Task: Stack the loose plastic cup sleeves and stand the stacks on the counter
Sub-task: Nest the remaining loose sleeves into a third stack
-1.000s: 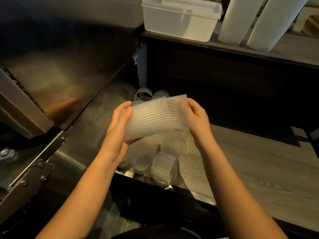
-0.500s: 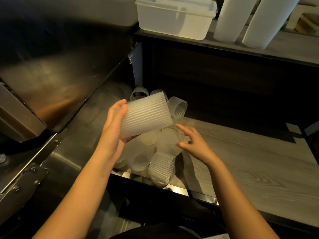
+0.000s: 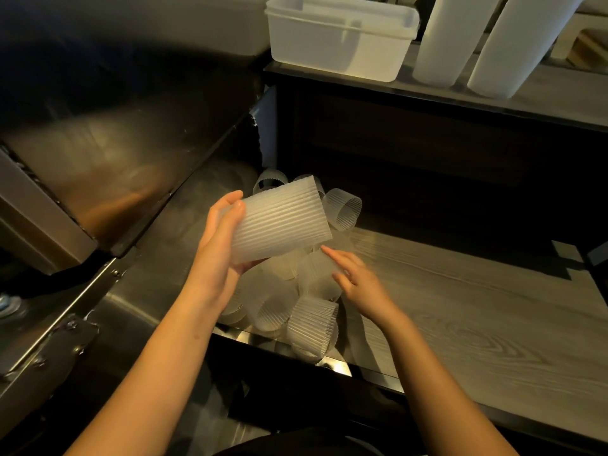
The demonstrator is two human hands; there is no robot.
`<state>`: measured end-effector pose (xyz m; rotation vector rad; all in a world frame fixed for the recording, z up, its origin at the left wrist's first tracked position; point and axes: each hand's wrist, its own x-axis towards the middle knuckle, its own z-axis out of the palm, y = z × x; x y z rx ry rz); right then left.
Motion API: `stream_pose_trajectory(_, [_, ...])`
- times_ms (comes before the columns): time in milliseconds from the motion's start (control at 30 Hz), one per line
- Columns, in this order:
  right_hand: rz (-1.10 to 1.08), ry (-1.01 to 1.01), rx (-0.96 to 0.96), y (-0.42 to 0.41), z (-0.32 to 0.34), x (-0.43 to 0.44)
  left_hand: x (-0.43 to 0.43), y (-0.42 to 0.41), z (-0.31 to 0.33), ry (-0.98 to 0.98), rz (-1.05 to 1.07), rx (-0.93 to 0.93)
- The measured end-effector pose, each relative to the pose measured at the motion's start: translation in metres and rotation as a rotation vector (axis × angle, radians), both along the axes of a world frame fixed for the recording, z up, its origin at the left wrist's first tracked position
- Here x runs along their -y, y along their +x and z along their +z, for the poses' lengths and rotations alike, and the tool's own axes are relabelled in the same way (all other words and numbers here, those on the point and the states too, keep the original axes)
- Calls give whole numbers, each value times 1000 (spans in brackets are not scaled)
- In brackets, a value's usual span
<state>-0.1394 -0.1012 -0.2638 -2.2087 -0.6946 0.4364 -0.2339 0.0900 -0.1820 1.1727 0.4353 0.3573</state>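
My left hand [image 3: 218,240] grips a stack of ribbed, translucent plastic cup sleeves [image 3: 281,222], held on its side above the counter. Below it lies a heap of loose sleeves [image 3: 289,307], some on their sides, near the counter's front edge. One more loose sleeve [image 3: 343,212] lies behind the heap. My right hand [image 3: 357,284] hovers over the heap with fingers spread, touching or nearly touching a sleeve [image 3: 317,274]; it holds nothing.
The grey wood-grain counter [image 3: 460,311] runs to the right. A steel surface [image 3: 158,258] and a slanted metal housing [image 3: 98,166] lie to the left. On the raised shelf behind stand a white plastic tub [image 3: 339,37] and two tall white sleeve stacks [image 3: 454,37].
My right hand left the end of the held stack and dropped to the loose heap. The left hand keeps the stack in much the same place.
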Motion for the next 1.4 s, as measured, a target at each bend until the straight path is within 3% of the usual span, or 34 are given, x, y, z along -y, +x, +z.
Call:
stream_pose_trajectory(200, [-292,347,49,3,23,-3,-2,0,0,3,-8,-5])
stream_pose_trajectory(433, [-483,872,-193,13,78,4,-1,1,2,21,-40,-7])
stream_pose_trajectory(767, [-152,604,-337,10,87,1,-1,2,4,83,-120,-6])
stream_pose_trajectory(933, [-203,497,-353,14,87,1,-1,3,3,98,-139,-11])
stream_pose_trajectory(1400, [-258,525,-284,12,94,6,5,7,3,74,-132,-8])
